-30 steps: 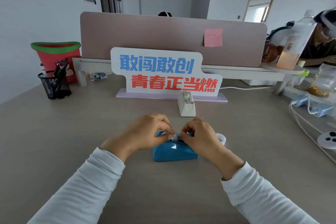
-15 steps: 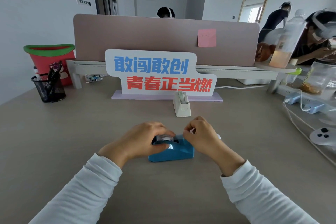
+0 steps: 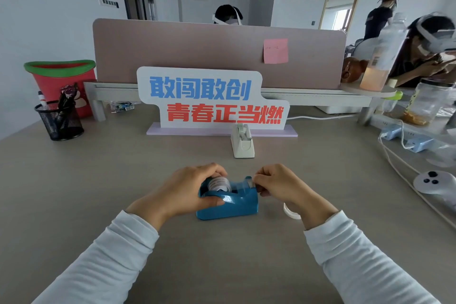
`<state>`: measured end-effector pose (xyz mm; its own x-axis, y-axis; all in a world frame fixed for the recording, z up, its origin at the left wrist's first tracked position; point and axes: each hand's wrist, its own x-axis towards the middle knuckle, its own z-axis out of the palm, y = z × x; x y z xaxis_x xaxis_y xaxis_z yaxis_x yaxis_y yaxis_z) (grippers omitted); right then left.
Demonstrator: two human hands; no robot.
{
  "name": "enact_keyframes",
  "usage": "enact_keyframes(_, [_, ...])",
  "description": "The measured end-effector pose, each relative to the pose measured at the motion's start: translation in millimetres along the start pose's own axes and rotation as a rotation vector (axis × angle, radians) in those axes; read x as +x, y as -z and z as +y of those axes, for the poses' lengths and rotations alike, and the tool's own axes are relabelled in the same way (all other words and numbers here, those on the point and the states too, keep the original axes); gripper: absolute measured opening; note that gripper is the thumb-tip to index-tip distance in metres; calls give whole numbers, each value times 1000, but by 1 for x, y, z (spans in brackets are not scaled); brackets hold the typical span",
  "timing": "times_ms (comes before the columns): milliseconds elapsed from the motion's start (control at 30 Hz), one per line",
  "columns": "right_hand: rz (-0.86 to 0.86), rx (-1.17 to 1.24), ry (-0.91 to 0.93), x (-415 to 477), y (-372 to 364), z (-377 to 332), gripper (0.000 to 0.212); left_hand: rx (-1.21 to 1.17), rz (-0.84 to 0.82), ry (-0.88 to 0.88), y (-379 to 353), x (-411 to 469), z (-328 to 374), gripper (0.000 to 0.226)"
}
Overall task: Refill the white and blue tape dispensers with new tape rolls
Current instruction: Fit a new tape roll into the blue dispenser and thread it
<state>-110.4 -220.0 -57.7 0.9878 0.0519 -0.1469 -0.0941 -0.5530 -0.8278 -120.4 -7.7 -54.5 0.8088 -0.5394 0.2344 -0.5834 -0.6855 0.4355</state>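
The blue tape dispenser sits on the desk in front of me with a tape roll seated in it. My left hand grips the dispenser's left end, thumb on its near side and fingers curled over the roll. My right hand pinches the free end of the tape, stretched from the roll to the cutter at the dispenser's right end. The white tape dispenser stands farther back with a roll in it, touched by neither hand.
A white ring lies by my right wrist. A slogan sign stands behind the white dispenser. A mesh pen cup is at the left. Cables, power strips and a white controller lie at the right.
The roll has gone down into the blue dispenser. My left hand shifted to grip the dispenser's left end, and my right hand drew the tape end rightward to the cutter.
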Motion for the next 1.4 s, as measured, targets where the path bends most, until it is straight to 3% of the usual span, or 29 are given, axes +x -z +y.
enact_keyframes(433, [-130,249,-86,3,9,7,22,49,-1,-9,-1,2,-3,44])
enact_keyframes(700, [-151,166,-100,3,1,10,19,38,6,-7,-2,2,-5,52])
enact_keyframes(1033, [-116,167,-88,1,-1,15,9,-13,5,12,-4,2,-7,61])
enact_keyframes(1200, [38,285,8,3,2,17,2,-62,-4,36,-5,2,-8,62])
enact_keyframes(1400, [-153,392,-58,2,4,21,5,-165,14,56,-8,2,-14,62])
